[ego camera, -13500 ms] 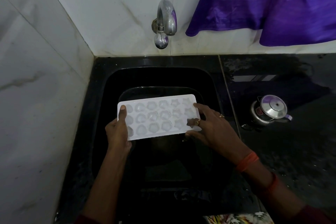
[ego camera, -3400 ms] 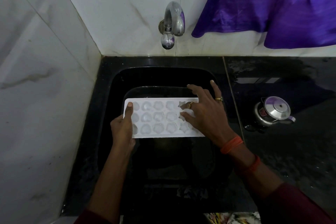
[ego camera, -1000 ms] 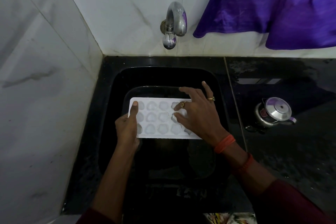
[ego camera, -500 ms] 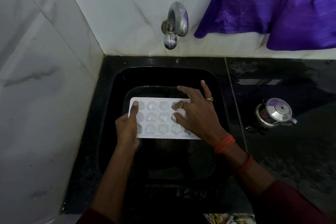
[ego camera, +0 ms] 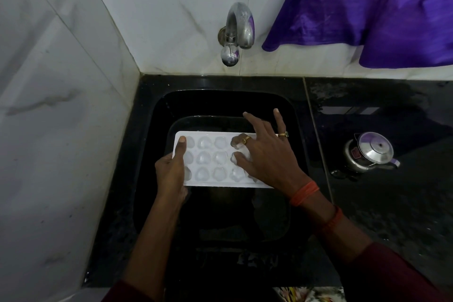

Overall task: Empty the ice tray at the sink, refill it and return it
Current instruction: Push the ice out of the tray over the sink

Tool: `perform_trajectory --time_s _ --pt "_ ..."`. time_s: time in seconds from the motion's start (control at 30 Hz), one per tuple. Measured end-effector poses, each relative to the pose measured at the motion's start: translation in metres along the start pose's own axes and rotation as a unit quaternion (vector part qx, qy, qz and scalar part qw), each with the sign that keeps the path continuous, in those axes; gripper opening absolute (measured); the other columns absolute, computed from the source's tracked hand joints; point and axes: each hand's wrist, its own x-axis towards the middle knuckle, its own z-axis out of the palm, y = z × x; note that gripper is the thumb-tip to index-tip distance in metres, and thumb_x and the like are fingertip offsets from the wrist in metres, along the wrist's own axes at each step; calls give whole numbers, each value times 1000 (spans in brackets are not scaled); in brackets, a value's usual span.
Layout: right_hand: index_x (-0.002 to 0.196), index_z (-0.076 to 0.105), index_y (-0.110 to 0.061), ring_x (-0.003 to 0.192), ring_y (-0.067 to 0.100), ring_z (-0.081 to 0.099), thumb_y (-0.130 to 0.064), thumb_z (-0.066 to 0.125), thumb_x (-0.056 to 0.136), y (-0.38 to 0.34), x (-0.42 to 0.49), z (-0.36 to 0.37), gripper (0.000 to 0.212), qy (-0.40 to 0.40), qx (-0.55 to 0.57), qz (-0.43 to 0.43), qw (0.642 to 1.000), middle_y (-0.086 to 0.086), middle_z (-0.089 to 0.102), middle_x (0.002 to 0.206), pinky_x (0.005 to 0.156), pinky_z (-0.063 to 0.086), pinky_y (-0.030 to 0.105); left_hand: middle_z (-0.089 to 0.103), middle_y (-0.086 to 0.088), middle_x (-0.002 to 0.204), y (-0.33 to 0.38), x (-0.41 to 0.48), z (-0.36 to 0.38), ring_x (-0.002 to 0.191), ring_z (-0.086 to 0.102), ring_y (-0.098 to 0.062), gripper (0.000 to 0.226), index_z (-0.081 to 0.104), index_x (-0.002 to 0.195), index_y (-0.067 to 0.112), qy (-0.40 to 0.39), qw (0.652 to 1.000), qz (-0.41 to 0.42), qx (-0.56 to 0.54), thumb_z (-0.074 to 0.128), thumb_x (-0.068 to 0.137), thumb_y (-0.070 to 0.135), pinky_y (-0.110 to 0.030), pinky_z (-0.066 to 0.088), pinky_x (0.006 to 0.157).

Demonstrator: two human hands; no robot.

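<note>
Over the black sink (ego camera: 220, 95), the left hand (ego camera: 171, 171) grips the ice tray (ego camera: 213, 162) by its left end, thumb on top. The right hand (ego camera: 267, 154) pinches an ice cube (ego camera: 242, 150) in it, other fingers (ego camera: 278, 117) spread.

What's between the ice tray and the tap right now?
Head view: between ice tray and tap, only the sink's far wall and a black counter strip; no water runs.

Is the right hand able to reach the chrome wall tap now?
Probably yes: the right hand only pinches an ice cube in the white plastic ice tray, and nothing stands between it and the chrome tap.
</note>
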Motion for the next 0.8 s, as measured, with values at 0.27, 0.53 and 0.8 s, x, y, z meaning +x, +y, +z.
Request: perform_trajectory --time_s 0.27,0.53,0.8 --pt "117 69 -39 136 21 46 -55 48 93 -2 -1 0 36 -19 -43 -4 999 9 39 157 123 -3 58 72 6 61 -4 4 -2 56 71 -13 37 66 72 11 4 1000 8 2 75 85 44 -26 54 45" --pt "111 73 -37 130 23 54 -62 55 88 -1 -2 -2 39 -2 -51 7 999 8 52 146 122 -2 62 70 7 58 -3 2 -5 54 70 -12 38 64 73 10 5 1000 10 11 74 86 45 -26 54 45" --pt "115 71 -38 133 22 50 -61 52 91 0 -4 -1 38 -9 -65 11 998 8 51 148 122 -8 59 75 1 69 -5 3 -6 63 74 -19 36 68 77 10 -2 1000 6 4 75 85 44 -31 57 51"
